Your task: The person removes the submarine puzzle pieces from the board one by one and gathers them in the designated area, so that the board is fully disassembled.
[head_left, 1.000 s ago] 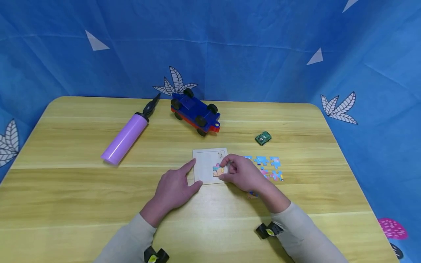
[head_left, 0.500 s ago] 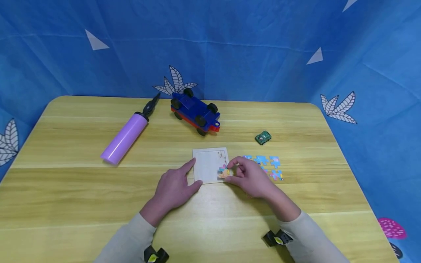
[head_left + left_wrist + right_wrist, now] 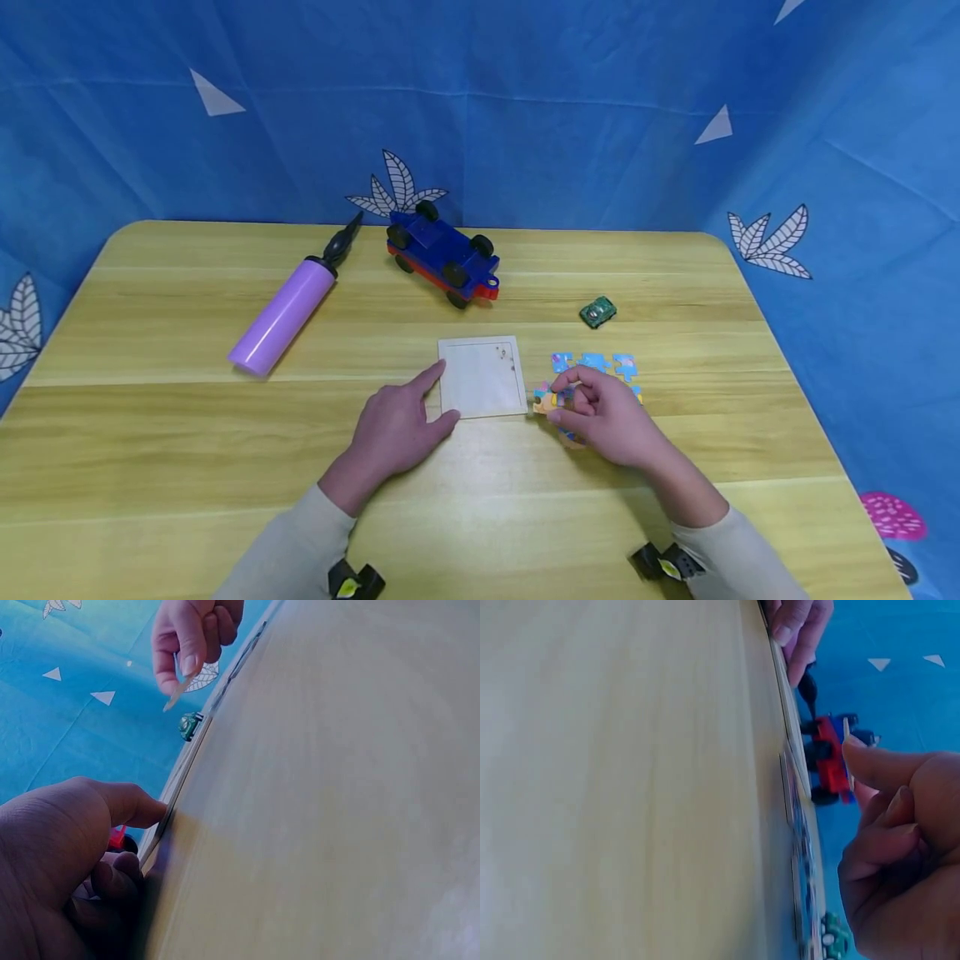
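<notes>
Between the thumb and fingertips of my right hand (image 3: 613,423) is a jigsaw puzzle piece (image 3: 545,403), pinched and raised off the table; the right wrist view shows it edge-on as a thin sliver (image 3: 847,730). Just left of it lies a square, pale puzzle board (image 3: 480,382) with small printed marks near its upper right corner. My left hand (image 3: 388,437) rests at the board's left side, thumb and index finger spread and touching its edge. Several loose jigsaw pieces (image 3: 594,361) lie on the table beyond and under my right hand, some partly hidden by it.
A purple hand pump (image 3: 285,315) with a black nozzle lies at the left. Behind the board, a blue and red toy vehicle (image 3: 444,255) lies wheels up. A small green toy car (image 3: 597,312) stands behind the pieces. Blue cloth (image 3: 465,108) hangs past the table's far edge.
My right hand has moved rightward off the board, carrying the pinched jigsaw piece with it to the side by the loose pieces. The left hand and board have stayed put.
</notes>
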Available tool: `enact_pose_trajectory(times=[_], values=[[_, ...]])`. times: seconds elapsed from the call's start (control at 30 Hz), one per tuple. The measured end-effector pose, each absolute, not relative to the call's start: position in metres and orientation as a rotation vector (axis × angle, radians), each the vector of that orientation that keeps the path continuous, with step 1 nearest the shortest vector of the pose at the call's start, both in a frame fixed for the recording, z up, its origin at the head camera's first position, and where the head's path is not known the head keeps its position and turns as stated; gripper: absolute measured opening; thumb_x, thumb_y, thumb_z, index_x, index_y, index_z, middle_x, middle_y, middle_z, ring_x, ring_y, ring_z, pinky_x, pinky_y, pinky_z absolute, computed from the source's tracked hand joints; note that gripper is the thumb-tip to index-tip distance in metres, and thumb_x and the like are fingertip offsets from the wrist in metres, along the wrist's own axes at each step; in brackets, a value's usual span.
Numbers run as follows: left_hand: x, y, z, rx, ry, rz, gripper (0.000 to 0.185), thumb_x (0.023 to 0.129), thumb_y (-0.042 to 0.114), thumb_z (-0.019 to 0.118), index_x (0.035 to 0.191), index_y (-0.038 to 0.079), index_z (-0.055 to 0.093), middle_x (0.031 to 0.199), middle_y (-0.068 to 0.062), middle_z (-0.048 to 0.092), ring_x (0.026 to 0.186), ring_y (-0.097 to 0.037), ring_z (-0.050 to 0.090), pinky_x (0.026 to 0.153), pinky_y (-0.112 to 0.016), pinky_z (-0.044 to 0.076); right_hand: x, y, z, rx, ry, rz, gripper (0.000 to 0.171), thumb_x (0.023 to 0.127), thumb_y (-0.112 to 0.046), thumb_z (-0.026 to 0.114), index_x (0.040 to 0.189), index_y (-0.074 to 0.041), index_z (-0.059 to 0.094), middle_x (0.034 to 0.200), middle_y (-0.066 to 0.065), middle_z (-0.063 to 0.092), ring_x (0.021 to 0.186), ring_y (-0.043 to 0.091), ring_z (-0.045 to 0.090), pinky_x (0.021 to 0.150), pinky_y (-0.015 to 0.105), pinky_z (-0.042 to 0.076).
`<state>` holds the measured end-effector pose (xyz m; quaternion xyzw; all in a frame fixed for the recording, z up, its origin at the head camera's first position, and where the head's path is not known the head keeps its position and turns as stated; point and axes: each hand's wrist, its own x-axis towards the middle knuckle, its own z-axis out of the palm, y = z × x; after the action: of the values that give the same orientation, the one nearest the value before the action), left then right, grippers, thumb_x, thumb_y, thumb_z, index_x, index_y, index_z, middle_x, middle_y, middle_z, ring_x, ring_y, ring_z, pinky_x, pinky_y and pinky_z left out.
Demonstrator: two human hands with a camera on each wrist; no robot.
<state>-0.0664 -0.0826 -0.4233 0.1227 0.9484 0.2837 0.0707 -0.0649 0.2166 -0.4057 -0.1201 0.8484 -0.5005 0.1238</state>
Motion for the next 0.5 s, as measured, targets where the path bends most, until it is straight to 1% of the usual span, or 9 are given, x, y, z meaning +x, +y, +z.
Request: enact_pose_trajectory(times=[0.03, 0.17, 0.27, 0.33, 0.43, 0.5], values=[[-0.066, -0.083, -0.423, 0.371, 2.854, 0.851, 0.072, 0.088, 0.043, 0.072, 0.149, 0.011, 0.05, 0.051, 0.006, 0.042, 0.046, -0.014, 0.037, 0.048, -0.033, 0.032, -0.064, 0.22, -0.406, -0.353, 2.469, -1.469, 0.024, 0.087, -0.011, 0.079, 0.105, -0.007, 0.064, 0.063, -0.004, 0.033, 0.054, 0.009, 0.034, 0.06, 0.026, 0.039], [-0.066, -0.082, -0.424, 0.375, 2.861, 0.85, 0.071, 0.088, 0.042, 0.072, 0.148, 0.011, 0.05, 0.051, 0.006, 0.042, 0.046, -0.013, 0.037, 0.048, -0.033, 0.032, -0.06, 0.231, -0.408, -0.368, 2.459, -1.492, 0.023, 0.087, -0.012, 0.079, 0.104, -0.009, 0.063, 0.064, -0.004, 0.031, 0.055, 0.01, 0.032, 0.061, 0.027, 0.038], [-0.066, -0.082, -0.425, 0.375, 2.861, 0.856, 0.071, 0.088, 0.042, 0.072, 0.148, 0.011, 0.051, 0.05, 0.006, 0.041, 0.045, -0.013, 0.036, 0.047, -0.033, 0.031, -0.057, 0.239, -0.408, -0.36, 2.484, -1.471, 0.024, 0.087, -0.012, 0.08, 0.104, -0.009, 0.063, 0.064, -0.004, 0.032, 0.055, 0.011, 0.033, 0.058, 0.028, 0.035], [-0.066, -0.082, -0.424, 0.374, 2.859, 0.859, 0.071, 0.088, 0.042, 0.072, 0.148, 0.011, 0.051, 0.05, 0.006, 0.041, 0.045, -0.013, 0.035, 0.047, -0.033, 0.031, -0.054, 0.245, -0.408, -0.345, 2.499, -1.455, 0.025, 0.086, -0.012, 0.08, 0.104, -0.009, 0.063, 0.064, -0.005, 0.033, 0.056, 0.011, 0.034, 0.059, 0.028, 0.036], [-0.066, -0.082, -0.424, 0.364, 2.85, 0.866, 0.071, 0.088, 0.041, 0.072, 0.148, 0.011, 0.05, 0.05, 0.005, 0.041, 0.045, -0.014, 0.036, 0.047, -0.033, 0.03, -0.051, 0.253, -0.407, -0.336, 2.499, -1.451, 0.026, 0.086, -0.012, 0.08, 0.105, -0.009, 0.063, 0.064, -0.005, 0.032, 0.055, 0.01, 0.033, 0.068, 0.026, 0.043], [-0.066, -0.082, -0.424, 0.354, 2.843, 0.864, 0.071, 0.088, 0.041, 0.072, 0.149, 0.011, 0.05, 0.051, 0.005, 0.042, 0.045, -0.014, 0.037, 0.048, -0.033, 0.03, -0.048, 0.259, -0.407, -0.34, 2.502, -1.44, 0.026, 0.087, -0.011, 0.08, 0.106, -0.009, 0.063, 0.064, -0.006, 0.032, 0.055, 0.009, 0.032, 0.07, 0.027, 0.043]])
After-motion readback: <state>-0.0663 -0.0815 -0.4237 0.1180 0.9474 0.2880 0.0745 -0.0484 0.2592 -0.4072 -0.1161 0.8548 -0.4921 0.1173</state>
